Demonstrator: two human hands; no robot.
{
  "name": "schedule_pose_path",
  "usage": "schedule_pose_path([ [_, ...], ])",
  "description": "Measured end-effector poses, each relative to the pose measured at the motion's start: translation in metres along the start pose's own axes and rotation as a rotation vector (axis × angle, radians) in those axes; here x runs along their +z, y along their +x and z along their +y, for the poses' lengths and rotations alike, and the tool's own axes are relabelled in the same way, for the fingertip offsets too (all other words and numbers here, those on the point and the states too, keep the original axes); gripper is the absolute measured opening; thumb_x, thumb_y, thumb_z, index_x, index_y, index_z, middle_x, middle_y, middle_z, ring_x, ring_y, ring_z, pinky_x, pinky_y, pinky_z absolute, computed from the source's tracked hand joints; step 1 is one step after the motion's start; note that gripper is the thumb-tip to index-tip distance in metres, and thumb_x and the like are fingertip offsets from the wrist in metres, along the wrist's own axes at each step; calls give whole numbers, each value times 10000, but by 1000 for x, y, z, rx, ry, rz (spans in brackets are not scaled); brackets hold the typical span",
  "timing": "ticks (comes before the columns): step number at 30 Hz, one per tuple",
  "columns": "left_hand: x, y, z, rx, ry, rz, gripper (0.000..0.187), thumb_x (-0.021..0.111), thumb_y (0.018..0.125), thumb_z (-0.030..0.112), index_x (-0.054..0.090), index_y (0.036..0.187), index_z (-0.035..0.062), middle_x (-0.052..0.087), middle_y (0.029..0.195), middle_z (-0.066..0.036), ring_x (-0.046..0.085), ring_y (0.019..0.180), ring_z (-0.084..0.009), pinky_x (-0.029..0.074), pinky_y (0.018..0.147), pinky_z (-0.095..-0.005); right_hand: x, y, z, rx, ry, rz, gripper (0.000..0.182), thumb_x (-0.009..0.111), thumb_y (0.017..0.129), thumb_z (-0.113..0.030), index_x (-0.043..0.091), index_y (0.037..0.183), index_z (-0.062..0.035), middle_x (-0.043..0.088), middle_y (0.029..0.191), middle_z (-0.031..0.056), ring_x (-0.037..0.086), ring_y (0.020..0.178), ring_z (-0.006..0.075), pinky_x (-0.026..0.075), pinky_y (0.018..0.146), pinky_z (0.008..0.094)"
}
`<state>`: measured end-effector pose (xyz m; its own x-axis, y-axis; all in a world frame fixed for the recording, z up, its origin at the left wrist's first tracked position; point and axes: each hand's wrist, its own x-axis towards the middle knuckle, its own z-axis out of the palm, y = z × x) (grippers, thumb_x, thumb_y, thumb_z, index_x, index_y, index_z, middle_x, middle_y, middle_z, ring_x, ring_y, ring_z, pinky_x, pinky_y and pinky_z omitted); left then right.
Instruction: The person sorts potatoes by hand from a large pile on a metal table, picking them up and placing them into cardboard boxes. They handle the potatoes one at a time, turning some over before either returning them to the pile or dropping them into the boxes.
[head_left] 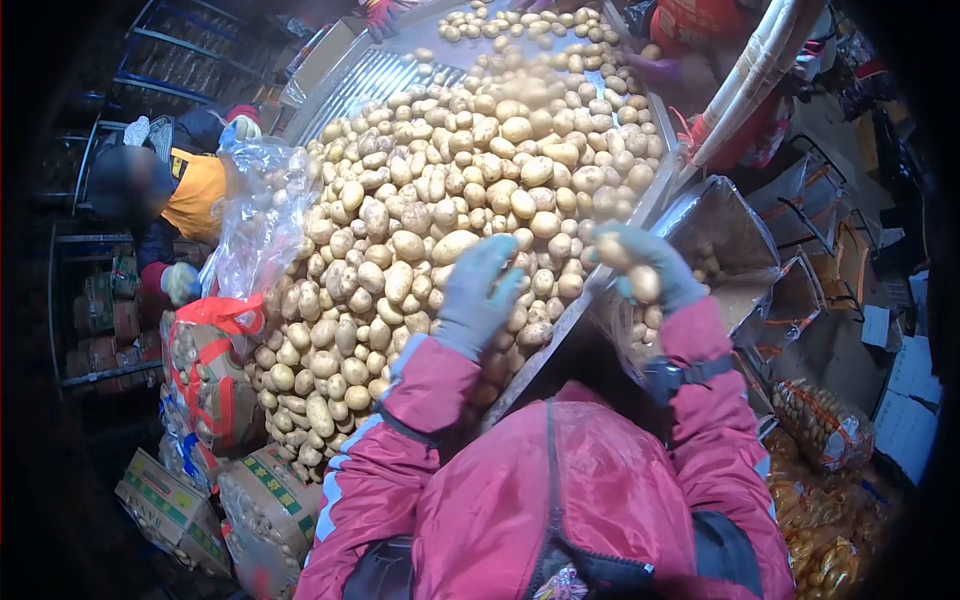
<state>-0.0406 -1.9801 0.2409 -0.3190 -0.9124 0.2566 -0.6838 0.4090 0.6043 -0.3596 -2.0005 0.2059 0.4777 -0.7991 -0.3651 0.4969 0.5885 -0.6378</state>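
A large heap of potatoes (400, 220) covers the sloping metal table (648, 205). My left hand (480, 295), in a grey-blue glove, lies over the near side of the heap with its fingers curled at a potato; whether it grips one is unclear. Over the table's right edge, my right hand (655, 268), gloved too, holds two potatoes (628, 268) at its fingers. Below it hangs an open clear bag (645, 345) with some potatoes inside.
At the left a co-worker in an orange vest (195, 195) handles clear plastic (265, 200). Other gloved workers stand at the far end. Potato boxes (270, 500) sit lower left; filled net bags (820, 425) and open bags (720, 240) are at the right.
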Motion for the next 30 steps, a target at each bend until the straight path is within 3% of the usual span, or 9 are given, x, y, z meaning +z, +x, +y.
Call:
schedule_pose_path([
  [2,-22,-6,-34,-51,104,36,503,756,911,152,634,1390,62,643,1364,-178,603,1280,-358,478,1113,-435,-47,-25,-8,52,-158,186,443,674,1020,-327,672,1340,-20,756,1090,91,695,773,133,557,594,267],
  [4,-37,-12,-62,-164,296,64,539,748,914,194,614,1419,59,613,1407,-194,553,1332,-377,426,1160,-461,-93,-29,-21,-178,-934,262,405,721,1001,-292,701,1284,-4,746,1082,57,670,867,107,551,712,251],
  [6,-29,-16,-73,-110,420,7,589,740,917,239,581,1457,65,586,1440,-200,527,1354,-387,399,1178,-476,-92,-27,-33,-131,-848,569,375,741,986,-257,712,1250,9,726,1065,31,641,895,96,526,811,246],
  [9,-11,-18,-71,-113,530,-66,674,713,922,326,517,1521,86,530,1503,-204,485,1388,-399,353,1205,-503,-27,35,-38,-231,-625,441,427,726,981,-291,688,1308,-20,712,1103,35,651,928,103,547,820,262],
  [12,0,-11,-70,-186,548,-90,772,709,919,383,438,1590,114,488,1548,-199,472,1399,-409,355,1200,-505,18,139,-20,-443,-1213,446,600,715,929,-432,645,1381,-45,704,1300,210,671,1221,353,511,1059,411],
  [17,-2,-4,-72,-151,577,-67,741,705,908,387,471,1555,113,544,1463,-195,512,1342,-385,384,1180,-503,49,222,0,-240,-1638,555,606,781,832,-464,693,1297,-84,739,1167,214,713,1104,339,557,969,415],
  [20,-4,-1,-73,-154,541,-68,743,707,907,385,470,1555,110,538,1465,-196,512,1343,-387,385,1179,-504,32,226,-15,-256,-1205,281,480,848,741,-422,749,1075,-92,768,1016,149,731,985,294,562,908,402],
  [23,-5,-1,-72,-174,501,-96,743,705,911,378,466,1556,96,535,1453,-189,506,1351,-386,377,1186,-513,31,263,-55,-293,-1343,474,437,775,781,-422,742,1053,-82,760,1080,166,729,1010,305,562,900,422],
  [30,-1,2,-79,-134,465,-47,727,733,898,345,493,1536,93,551,1418,-191,519,1323,-405,409,1149,-508,72,313,-85,208,-1562,213,516,792,678,-289,760,1096,12,743,1080,252,732,1037,359,572,873,442],
])
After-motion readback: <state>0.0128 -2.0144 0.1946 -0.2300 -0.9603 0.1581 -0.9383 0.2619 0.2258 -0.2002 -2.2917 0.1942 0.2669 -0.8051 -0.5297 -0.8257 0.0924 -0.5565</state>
